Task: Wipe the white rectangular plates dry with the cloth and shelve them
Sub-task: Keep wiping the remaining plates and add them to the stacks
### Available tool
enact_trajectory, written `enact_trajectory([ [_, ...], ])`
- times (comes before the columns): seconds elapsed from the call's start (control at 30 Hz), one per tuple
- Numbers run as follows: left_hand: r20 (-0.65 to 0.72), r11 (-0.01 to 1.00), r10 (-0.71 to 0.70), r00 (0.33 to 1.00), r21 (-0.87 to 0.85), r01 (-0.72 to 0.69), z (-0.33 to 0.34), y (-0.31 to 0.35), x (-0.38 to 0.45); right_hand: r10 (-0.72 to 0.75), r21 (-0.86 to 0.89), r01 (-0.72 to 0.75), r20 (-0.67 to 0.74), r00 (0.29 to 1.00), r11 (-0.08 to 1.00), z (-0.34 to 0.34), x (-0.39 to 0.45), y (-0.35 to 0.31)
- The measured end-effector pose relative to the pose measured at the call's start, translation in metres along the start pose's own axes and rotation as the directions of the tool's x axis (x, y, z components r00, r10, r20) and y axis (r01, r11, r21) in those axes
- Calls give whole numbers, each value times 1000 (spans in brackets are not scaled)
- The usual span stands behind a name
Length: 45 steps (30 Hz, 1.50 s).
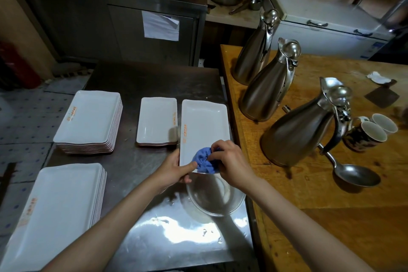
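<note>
A white rectangular plate with an orange logo is held over the steel table. My left hand grips its near left corner, thumb on top. My right hand presses a bunched blue cloth onto the plate's near end. Three more groups of white plates lie on the table: a tall stack at the far left, a stack at the near left, and a short, smaller stack just left of the held plate.
A clear glass bowl sits under the held plate's near edge. The steel table meets a wooden counter on the right, which carries three steel jugs, two mugs, a ladle and a cleaver.
</note>
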<state>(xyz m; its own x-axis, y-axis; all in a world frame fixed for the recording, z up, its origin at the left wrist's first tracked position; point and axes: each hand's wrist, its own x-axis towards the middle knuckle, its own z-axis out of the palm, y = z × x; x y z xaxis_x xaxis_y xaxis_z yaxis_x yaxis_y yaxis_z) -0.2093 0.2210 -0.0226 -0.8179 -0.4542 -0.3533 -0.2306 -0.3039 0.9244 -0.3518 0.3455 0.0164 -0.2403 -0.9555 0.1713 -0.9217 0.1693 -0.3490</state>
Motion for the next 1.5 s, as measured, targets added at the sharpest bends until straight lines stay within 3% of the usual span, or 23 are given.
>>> enact_trajectory([
  [0.2, -7, 1000, 17, 1000, 2, -17, 2, 3, -2, 29, -28, -31, -82, 996, 999, -3, -7, 9],
  [0.37, -23, 1000, 2, 1000, 5, -2, 0, 7, -3, 264, 150, -227, -311, 913, 962, -3, -16, 0],
  [0.43, -29, 1000, -4, 1000, 16, 4, -1, 9, -3, 348, 167, -311, -282, 894, 936, -1, -19, -7],
  [0.6, -29, 997, 9, 1000, 75, -7, 3, 10, -5, 381, 93, -370, -170, 909, 924, 13, -19, -8],
  [1.03, -54, 987, 37, 998, 157, -28, 2, 6, -7, 169, 26, -170, -340, 925, 985, 24, -11, 17],
  [1.5, -12, 993, 9, 1000, 115, -8, 8, 3, -12, 431, 262, -350, -390, 814, 899, -1, 28, 24],
])
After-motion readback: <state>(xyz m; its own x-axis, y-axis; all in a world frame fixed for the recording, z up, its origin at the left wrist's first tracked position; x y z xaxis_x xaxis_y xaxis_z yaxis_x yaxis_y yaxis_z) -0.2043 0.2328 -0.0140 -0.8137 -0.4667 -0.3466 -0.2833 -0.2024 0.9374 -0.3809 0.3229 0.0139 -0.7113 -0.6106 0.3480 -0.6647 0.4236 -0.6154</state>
